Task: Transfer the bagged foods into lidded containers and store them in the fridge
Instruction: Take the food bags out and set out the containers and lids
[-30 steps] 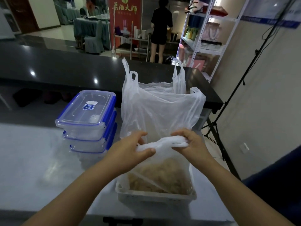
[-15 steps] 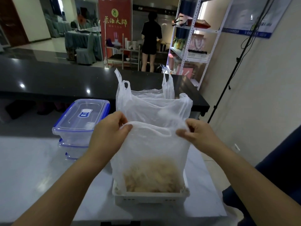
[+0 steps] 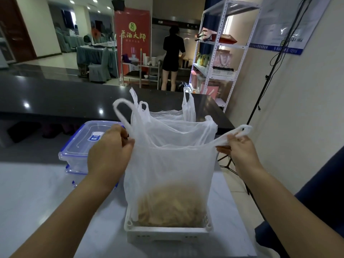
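Translucent white bag [image 3: 167,164]; blue-trimmed clear containers [image 3: 80,146].

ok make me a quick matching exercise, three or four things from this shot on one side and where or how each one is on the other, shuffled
Things:
1. front bag
2. left hand
3. right hand
4. lidded containers

States:
A. stacked, left of the crate
B. standing in the crate, pulled open
C. pinching the bag's right handle
D. gripping the bag's left handle

Pairs: 1-B, 2-D, 3-C, 4-A
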The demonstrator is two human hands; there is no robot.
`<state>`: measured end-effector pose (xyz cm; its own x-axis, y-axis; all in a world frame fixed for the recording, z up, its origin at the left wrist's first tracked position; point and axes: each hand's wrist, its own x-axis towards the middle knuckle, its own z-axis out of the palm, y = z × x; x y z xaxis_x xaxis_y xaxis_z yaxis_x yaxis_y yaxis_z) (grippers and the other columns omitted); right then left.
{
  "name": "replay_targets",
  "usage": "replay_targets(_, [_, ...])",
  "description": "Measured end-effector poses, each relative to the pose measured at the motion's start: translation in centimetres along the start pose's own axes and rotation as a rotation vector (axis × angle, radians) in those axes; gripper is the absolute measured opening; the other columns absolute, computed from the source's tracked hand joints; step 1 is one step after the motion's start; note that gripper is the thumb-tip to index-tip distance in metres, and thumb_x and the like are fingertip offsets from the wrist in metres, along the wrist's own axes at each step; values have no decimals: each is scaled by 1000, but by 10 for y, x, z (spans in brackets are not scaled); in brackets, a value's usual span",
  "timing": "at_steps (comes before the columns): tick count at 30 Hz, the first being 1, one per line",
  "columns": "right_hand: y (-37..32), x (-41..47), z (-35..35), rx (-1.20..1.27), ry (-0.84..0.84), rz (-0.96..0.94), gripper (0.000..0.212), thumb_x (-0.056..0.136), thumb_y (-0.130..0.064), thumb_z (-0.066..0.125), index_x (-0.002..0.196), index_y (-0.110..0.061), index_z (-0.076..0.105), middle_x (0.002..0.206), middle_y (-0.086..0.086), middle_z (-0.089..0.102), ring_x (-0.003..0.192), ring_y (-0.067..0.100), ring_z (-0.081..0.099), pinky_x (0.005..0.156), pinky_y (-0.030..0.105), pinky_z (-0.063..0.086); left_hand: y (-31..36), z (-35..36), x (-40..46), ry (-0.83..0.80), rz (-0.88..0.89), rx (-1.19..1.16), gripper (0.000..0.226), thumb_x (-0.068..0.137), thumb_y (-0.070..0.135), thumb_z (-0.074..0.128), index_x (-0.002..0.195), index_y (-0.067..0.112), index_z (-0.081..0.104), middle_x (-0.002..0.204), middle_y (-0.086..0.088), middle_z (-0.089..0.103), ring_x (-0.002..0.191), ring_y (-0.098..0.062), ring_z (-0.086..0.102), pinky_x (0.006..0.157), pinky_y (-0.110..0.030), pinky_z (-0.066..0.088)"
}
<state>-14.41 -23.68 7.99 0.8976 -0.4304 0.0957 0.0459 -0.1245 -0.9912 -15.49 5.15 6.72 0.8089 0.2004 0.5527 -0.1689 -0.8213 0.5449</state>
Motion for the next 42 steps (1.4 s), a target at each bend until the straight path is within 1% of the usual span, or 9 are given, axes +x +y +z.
replay_targets(4, [-6,-17,4,-235,156,-406,50,85,-13,63,129,-11,39,127,3,45,99,5,55,80,9,43,10,10,-4,124,546,106,55,79,36,65,123,7,48,118,-11,51,105,-28,48,94,-40,37])
replay_targets(8, [4,-24,17,-913,-7,-1172,57,79,-29,67,129,-13,46,127,7,57,125,23,47,109,40,26,22,24,3,-159,916,428,79,73,58,61,136,12,43,136,-7,51,138,-25,27,115,-46,11])
replay_targets(11, [16,-22,25,-1444,-302,-989,76,81,-61,52,142,-19,33,135,2,53,140,25,30,115,52,-4,25,30,7,-521,830,633,75,78,65,52,135,17,43,133,-1,54,140,-20,26,116,-44,-10])
replay_targets(13, [25,-14,23,-1589,-376,-855,72,79,-66,49,132,-18,45,122,2,61,132,28,38,115,53,-5,26,29,7,-598,796,660,48,87,53,51,121,20,52,118,0,62,122,-19,48,116,-36,5])
replay_targets(16, [31,-13,16,-1481,-369,-917,34,71,-45,75,72,-13,64,68,7,66,76,32,64,85,48,50,23,25,3,-572,742,555,20,94,36,49,102,18,54,88,0,66,81,-20,64,74,-33,51])
replay_targets(19, [21,-19,8,-1339,-250,-883,43,72,-33,78,58,-18,40,50,2,49,44,25,48,41,27,32,16,23,7,-288,852,354,27,76,29,76,72,16,52,48,2,53,35,-21,48,36,-25,38])
replay_targets(23, [4,-20,2,-1233,-199,-895,42,83,-36,67,64,-14,36,57,-1,41,52,24,37,45,25,14,14,20,17,-205,895,268,27,75,25,76,67,13,53,46,-1,52,32,-20,40,36,-23,38])
replay_targets(34, [9,-53,47,-1213,-110,-859,28,75,-36,69,98,-21,68,93,-1,66,94,26,55,83,38,37,-47,-5,5,-190,771,492,27,70,37,75,62,14,62,56,-3,60,57,-25,54,64,-35,46])
replay_targets(42, [-30,-86,147,-639,-351,-756,17,88,-25,62,103,-20,66,96,-5,62,87,9,56,79,24,50,-104,-53,3,4,372,382,32,86,27,47,61,13,60,54,-5,58,47,-26,50,48,-32,40])
